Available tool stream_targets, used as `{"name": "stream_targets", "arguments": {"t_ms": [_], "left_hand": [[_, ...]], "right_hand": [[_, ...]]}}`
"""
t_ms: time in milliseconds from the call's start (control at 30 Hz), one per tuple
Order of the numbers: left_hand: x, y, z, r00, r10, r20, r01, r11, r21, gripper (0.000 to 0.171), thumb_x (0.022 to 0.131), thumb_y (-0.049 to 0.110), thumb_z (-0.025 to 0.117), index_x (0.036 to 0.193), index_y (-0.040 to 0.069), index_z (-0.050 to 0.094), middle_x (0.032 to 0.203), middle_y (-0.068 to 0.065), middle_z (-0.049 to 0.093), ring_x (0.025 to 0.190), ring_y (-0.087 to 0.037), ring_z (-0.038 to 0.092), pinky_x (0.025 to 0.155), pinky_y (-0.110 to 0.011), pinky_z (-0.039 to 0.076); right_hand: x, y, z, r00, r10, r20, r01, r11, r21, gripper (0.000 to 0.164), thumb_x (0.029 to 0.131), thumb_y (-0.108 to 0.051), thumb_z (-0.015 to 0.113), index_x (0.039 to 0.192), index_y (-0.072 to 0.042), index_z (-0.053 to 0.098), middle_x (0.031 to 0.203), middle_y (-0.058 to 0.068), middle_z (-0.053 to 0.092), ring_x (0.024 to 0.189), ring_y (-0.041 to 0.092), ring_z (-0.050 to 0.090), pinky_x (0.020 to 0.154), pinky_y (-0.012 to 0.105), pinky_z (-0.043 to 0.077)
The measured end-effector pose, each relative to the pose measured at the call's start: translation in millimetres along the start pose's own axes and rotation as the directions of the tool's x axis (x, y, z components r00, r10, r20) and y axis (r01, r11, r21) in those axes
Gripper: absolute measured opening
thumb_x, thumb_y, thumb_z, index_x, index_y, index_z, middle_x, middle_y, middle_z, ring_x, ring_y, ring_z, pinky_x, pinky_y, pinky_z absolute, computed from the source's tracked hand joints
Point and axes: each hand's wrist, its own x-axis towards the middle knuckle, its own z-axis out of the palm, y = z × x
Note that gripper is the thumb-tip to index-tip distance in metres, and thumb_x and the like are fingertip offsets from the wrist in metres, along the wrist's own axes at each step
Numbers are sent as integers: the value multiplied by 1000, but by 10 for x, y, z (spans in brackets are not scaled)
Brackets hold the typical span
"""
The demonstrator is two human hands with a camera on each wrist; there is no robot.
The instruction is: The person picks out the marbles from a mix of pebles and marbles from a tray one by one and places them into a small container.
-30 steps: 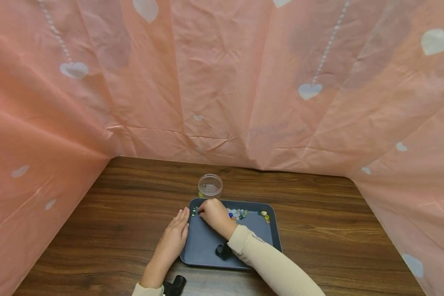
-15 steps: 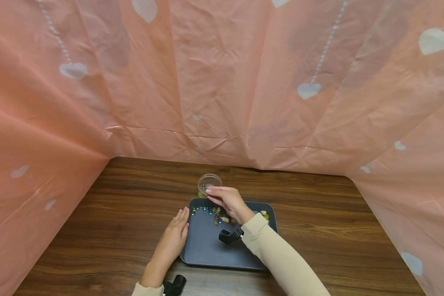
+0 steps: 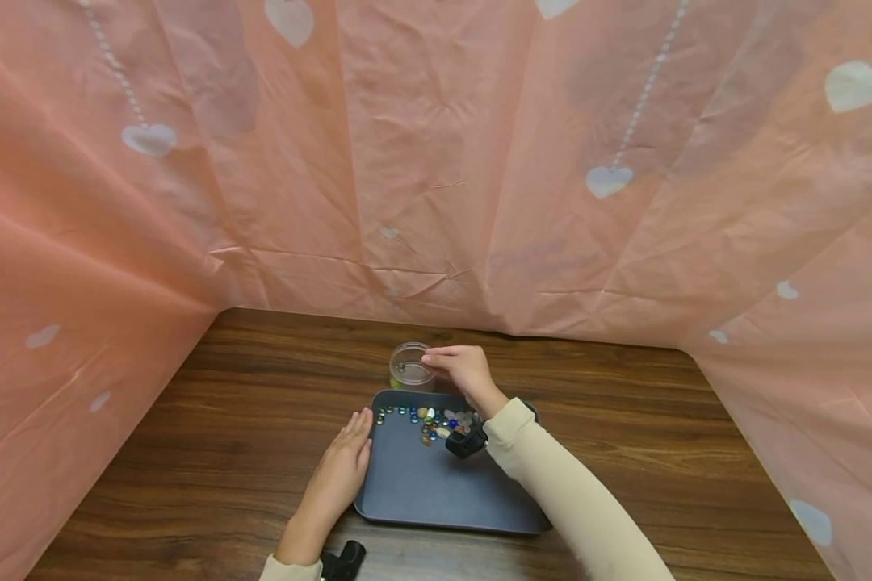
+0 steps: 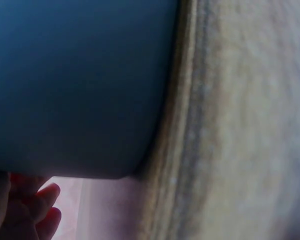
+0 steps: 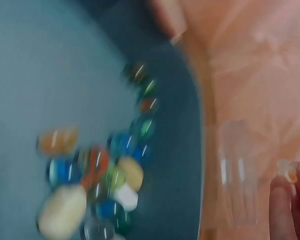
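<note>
My left hand (image 3: pixel 344 457) lies with straight fingers along the left wall of a dark grey tray (image 3: pixel 436 492). In the left wrist view its fingers (image 4: pixel 47 202) show past the tray's edge. My right hand (image 3: pixel 463 373) is raised behind the tray, at the right side of a clear plastic cup (image 3: pixel 412 373). Its fingertips pinch a small, shiny clear-and-orange bead (image 5: pixel 290 171), partly hidden by the fingers. Glass marbles and pebbles of several colours (image 3: pixel 436 421) lie along the back of the tray. A cream pebble (image 5: pixel 63 212) is the largest among them.
The tray and the cup stand on a dark wooden table (image 3: pixel 262 387). Pink cloth with hearts (image 3: pixel 436 161) hangs at the back and both sides. Something yellow-green (image 3: pixel 395 382) shows low at the cup's left side.
My right hand has gone from the tray's back left corner up to the cup, then to the right along its rim. The left hand has stayed at the tray's side.
</note>
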Motion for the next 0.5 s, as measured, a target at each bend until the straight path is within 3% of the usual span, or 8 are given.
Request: {"name": "stream_targets", "arguments": {"t_ms": [67, 167, 233, 300, 367, 500], "left_hand": [[1, -3, -5, 1000, 0, -2, 0, 1000, 2, 42, 97, 1, 57, 137, -10, 53, 144, -24, 54, 136, -39, 50, 114, -53, 41], [1, 3, -8, 1000, -5, -2, 5, 1000, -1, 42, 97, 2, 57, 137, -10, 53, 144, -24, 54, 136, -39, 50, 114, -52, 41], [2, 9, -7, 1000, -5, -2, 5, 1000, -5, 42, 97, 2, 57, 137, -10, 53, 144, -24, 54, 136, -39, 50, 114, -53, 41], [4, 15, -3, 1000, -6, 1, 6, 1000, -11, 42, 97, 2, 57, 137, -10, 53, 144, -24, 54, 136, -40, 50, 114, -53, 41], [4, 21, 0, 1000, -6, 4, 6, 1000, -14, 42, 97, 1, 57, 137, -10, 52, 144, -24, 53, 136, -40, 49, 114, -53, 40], [2, 27, 4, 1000, -7, 8, 7, 1000, -17, 42, 97, 2, 57, 137, -10, 52, 144, -24, 53, 136, -40, 50, 114, -53, 40]], "right_hand": [[29, -27, 25, 993, -115, -31, 104, 964, -247, 17, 82, -15, 81, 93, -2, 81, 87, 8, 79, 80, 14, 74, 73, 25, 61], [96, -41, 73, 972, -233, -21, 193, 849, -493, 14, 80, -18, 82, 87, -6, 82, 87, 8, 79, 86, 22, 74, 72, 30, 60], [133, -46, 104, 963, -268, 18, 231, 790, -568, 13, 81, -15, 81, 89, -5, 82, 88, 10, 79, 90, 26, 74, 75, 33, 61], [159, -51, 131, 961, -272, 46, 244, 760, -602, 12, 82, -12, 80, 90, -3, 81, 90, 10, 79, 90, 26, 74, 74, 32, 62], [169, -59, 148, 961, -271, 57, 246, 739, -627, 11, 82, -10, 79, 91, -3, 81, 90, 10, 79, 89, 25, 75, 71, 31, 62], [168, -71, 156, 963, -262, 60, 238, 726, -645, 11, 83, -8, 78, 91, -2, 81, 90, 10, 79, 88, 25, 75, 71, 30, 62]]}}
